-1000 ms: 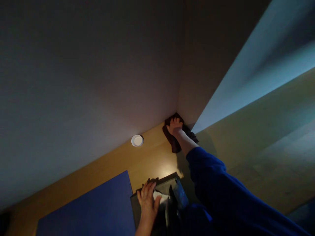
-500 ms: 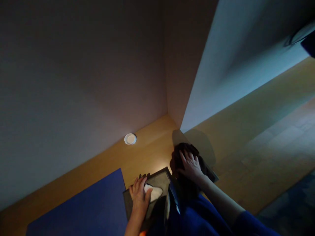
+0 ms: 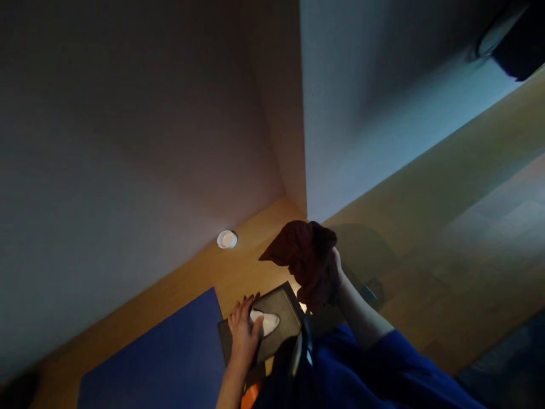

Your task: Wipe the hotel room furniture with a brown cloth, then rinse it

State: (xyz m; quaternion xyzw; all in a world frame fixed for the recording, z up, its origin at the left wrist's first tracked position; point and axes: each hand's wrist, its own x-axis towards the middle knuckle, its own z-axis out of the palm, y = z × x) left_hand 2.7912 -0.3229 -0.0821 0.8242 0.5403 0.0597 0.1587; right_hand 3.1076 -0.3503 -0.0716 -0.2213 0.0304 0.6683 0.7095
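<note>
Cloth (image 3: 307,260), dark red and loosely bunched, sits just right of the frame's centre, a little below the middle, in the grip of the right hand (image 3: 338,267). That hand is closed on its right side, with most of the fingers hidden behind the folds. One pointed corner sticks out to the left, over the table (image 3: 191,281); whether any part of the cloth touches the wood, I cannot tell.

At the lower centre, the left hand (image 3: 244,330) lies on the left end of a grey box (image 3: 286,308), its fingers reaching over the far edge and its thumb on the top (I cannot tell whether it grips or only rests there). A white tissue (image 3: 269,324) shows in the box's opening, right beside the thumb.

A blue mat (image 3: 157,358) covers the table at the lower left, near the box. Close to the wall (image 3: 136,147), left of the cloth, stands a small white dish (image 3: 227,240). Something orange (image 3: 251,393) peeks out at the bottom edge, below the box. A blue sleeve (image 3: 413,363) runs toward the lower right, and a dark object (image 3: 522,45) (too dim to name) fills the upper right corner.
</note>
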